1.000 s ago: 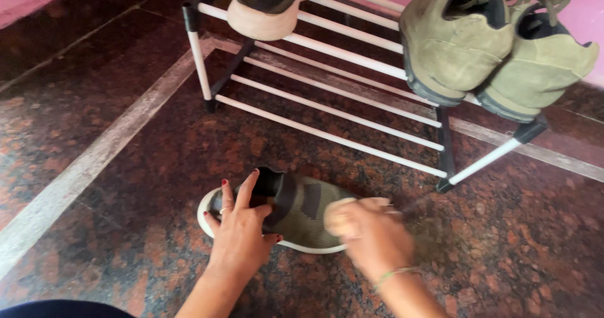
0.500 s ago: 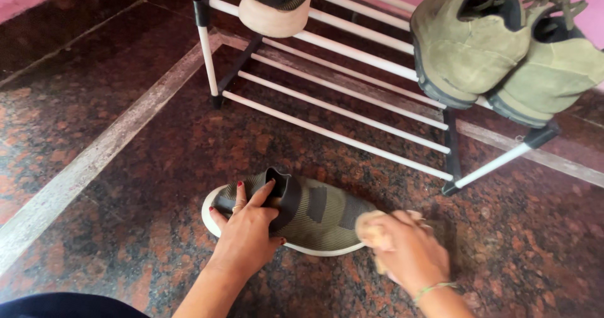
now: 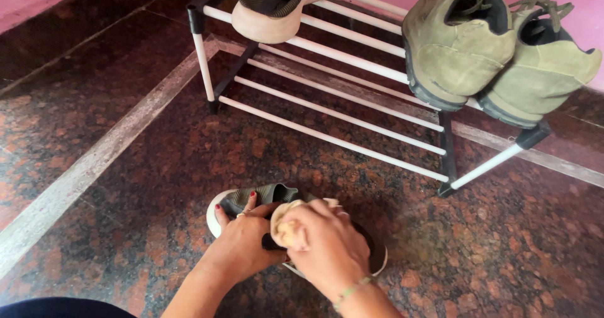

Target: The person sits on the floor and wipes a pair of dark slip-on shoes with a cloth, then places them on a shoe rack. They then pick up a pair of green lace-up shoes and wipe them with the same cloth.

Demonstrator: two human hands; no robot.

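Your left hand (image 3: 242, 245) pins the olive slip-on shoe (image 3: 264, 197) to the floor (image 3: 126, 186), your right hand (image 3: 327, 245) clutches a balled cloth (image 3: 286, 227): press firm, wipe short strokes.

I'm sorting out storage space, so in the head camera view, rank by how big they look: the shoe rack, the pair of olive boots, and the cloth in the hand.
1. Shoe rack
2. Pair of olive boots
3. Cloth, mostly hidden in the right hand
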